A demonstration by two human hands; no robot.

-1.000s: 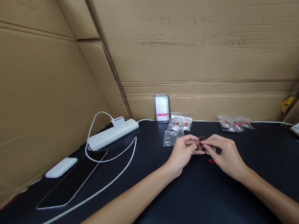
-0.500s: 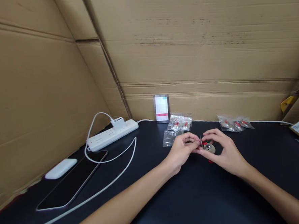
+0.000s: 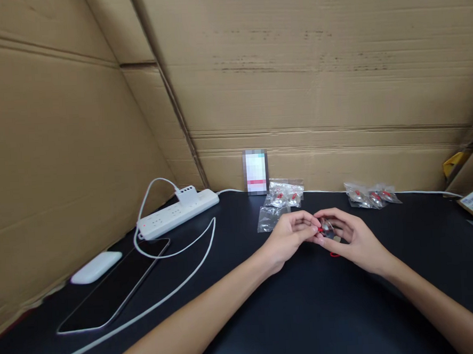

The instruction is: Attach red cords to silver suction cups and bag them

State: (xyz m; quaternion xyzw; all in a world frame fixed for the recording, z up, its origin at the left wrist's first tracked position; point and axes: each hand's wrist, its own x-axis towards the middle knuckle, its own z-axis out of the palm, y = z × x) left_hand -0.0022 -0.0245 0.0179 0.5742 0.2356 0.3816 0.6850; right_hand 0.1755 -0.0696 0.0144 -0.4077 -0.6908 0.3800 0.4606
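Close together above the black table, my two hands work on a small domed metal finger cymbal (image 3: 326, 228) with a red cord at its middle. My left hand (image 3: 290, 238) is closed, its thumb and fingertips pinching at the red cord (image 3: 320, 229). Curved around the far and right sides of the cymbal, my right hand (image 3: 352, 239) grips it by the rim; the exact finger contact is partly hidden. Just below shows the edge of a second cymbal (image 3: 337, 238), mostly covered, with a red loop (image 3: 335, 254) hanging out under my right thumb.
Clear plastic bags (image 3: 285, 195) with red-corded metal discs lie behind my left hand, and more bags (image 3: 372, 195) lie back right. A blurred-screen device (image 3: 256, 171) leans on the cardboard wall (image 3: 315, 97). Left are a power strip (image 3: 178, 213), white cable, phone (image 3: 115, 291) and white case (image 3: 96, 267).
The upper cymbal has turned from edge-on to show its domed face, covering more of the lower one. My right fingers have shifted left over its far rim; my left hand barely moved.
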